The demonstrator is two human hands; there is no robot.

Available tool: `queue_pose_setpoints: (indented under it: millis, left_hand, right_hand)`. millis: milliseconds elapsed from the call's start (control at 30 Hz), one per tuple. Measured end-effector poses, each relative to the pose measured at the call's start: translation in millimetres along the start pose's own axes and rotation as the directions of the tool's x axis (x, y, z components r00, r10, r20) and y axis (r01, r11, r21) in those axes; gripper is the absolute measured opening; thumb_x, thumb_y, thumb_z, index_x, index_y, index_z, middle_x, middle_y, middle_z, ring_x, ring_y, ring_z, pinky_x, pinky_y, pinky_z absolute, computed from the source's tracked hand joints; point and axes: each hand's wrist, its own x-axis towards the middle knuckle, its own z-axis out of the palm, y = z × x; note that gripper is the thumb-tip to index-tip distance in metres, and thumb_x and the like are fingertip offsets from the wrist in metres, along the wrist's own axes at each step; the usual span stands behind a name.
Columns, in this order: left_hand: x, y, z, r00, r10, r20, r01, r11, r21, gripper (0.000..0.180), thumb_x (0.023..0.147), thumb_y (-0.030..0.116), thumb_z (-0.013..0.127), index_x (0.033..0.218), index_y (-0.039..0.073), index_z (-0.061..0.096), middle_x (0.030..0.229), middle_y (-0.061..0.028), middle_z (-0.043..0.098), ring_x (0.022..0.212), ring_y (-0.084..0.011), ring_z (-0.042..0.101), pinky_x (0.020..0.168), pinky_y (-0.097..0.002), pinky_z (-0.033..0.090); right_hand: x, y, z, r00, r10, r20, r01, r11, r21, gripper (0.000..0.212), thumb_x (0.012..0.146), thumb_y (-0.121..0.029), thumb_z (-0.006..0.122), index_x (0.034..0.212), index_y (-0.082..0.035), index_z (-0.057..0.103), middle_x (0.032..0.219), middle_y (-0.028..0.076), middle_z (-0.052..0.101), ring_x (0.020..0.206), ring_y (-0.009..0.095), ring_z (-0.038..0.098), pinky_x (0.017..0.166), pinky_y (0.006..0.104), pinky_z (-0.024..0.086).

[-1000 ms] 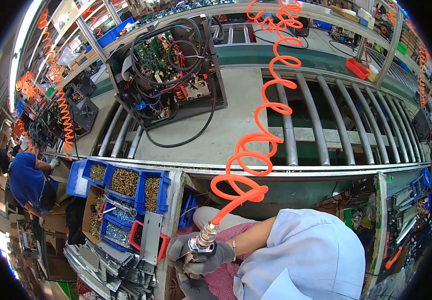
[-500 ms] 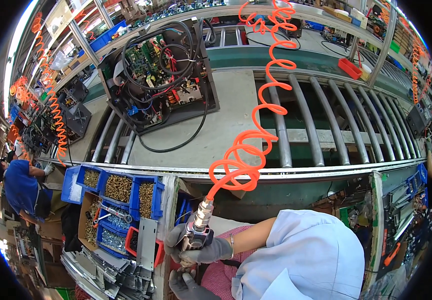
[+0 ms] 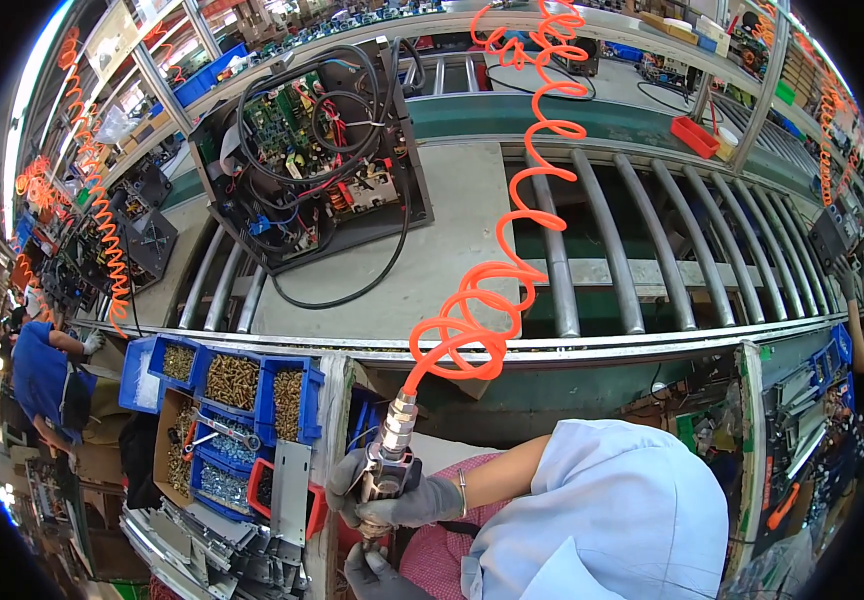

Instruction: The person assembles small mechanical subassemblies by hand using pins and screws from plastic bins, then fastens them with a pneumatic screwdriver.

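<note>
In a grey glove, my right hand (image 3: 420, 502) is wrapped round a compact air-powered driver (image 3: 388, 474) with a dark body and silver end fittings. The driver points downward in front of my lap. A coiled orange air hose (image 3: 464, 340) joins its upper end. My left hand (image 3: 384, 578), gloved too, is at the lower edge just below the driver's nose. Its fingers are bent close together by the tip; whatever they pinch there is hidden.
Blue bins of screws (image 3: 232, 382), a combination wrench (image 3: 227, 430) and metal brackets (image 3: 202, 550) lie to the left. Ahead, an opened machine chassis (image 3: 317, 160) with circuit boards rests on a grey board (image 3: 452, 240) over conveyor rollers (image 3: 617, 250). Co-workers are at both sides.
The whole view has shifted slightly left. My left hand's fingers sit a little closer to the driver's tip; my right hand keeps its grip. At far right, a co-worker's hand has moved onto a dark unit.
</note>
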Motion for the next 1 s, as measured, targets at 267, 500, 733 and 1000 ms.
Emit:
queue_pose_setpoints:
  millis: [267,500,733,1000]
  left_hand:
    - [9,-28,-12,0.969,0.244,-0.045,-0.227,0.944,0.238,0.018,0.078,-0.004,0.056,0.096,-0.004,0.056,0.092,-0.0132,0.058,0.087,-0.0241,0.057,0.082,-0.0325,0.046]
    - [70,1,-37,0.822,0.567,0.049,-0.458,0.608,0.649,0.015,0.072,0.007,0.062,0.087,0.009,0.063,0.114,-0.0115,0.057,0.115,-0.0327,0.046,0.099,-0.0438,0.033]
    - [131,-26,-60,0.781,0.624,0.025,-0.429,0.507,0.748,0.01,0.07,0.011,0.061,0.079,0.012,0.064,0.119,-0.0067,0.055,0.121,-0.0307,0.04,0.104,-0.0464,0.026]
    - [132,-50,-63,0.862,0.505,0.04,-0.375,0.584,0.72,0.05,0.072,0.033,0.067,0.112,0.006,0.054,0.126,-0.0113,0.05,0.12,-0.0326,0.042,0.103,-0.0433,0.03]
  right_hand:
    - [-10,23,-12,0.904,0.389,-0.178,-0.379,0.921,0.089,0.031,0.077,-0.008,0.063,0.104,0.0,0.054,0.084,0.014,0.062,0.073,0.021,0.062,0.064,0.0305,0.053]
    - [44,24,26,0.942,0.317,-0.11,-0.314,0.948,0.047,0.015,0.08,-0.004,0.053,0.094,-0.002,0.053,0.082,0.01,0.058,0.072,0.017,0.056,0.062,0.0296,0.049]
    - [100,91,31,0.997,-0.044,0.056,0.057,0.965,-0.257,0.027,0.076,0.005,0.051,0.103,-0.001,0.052,0.089,0.011,0.059,0.067,0.016,0.059,0.059,0.0286,0.051]
    - [118,108,17,0.996,0.056,0.075,-0.022,0.918,-0.395,0.023,0.074,0.0,0.052,0.097,0.001,0.054,0.082,0.009,0.06,0.066,0.015,0.059,0.061,0.0284,0.05]
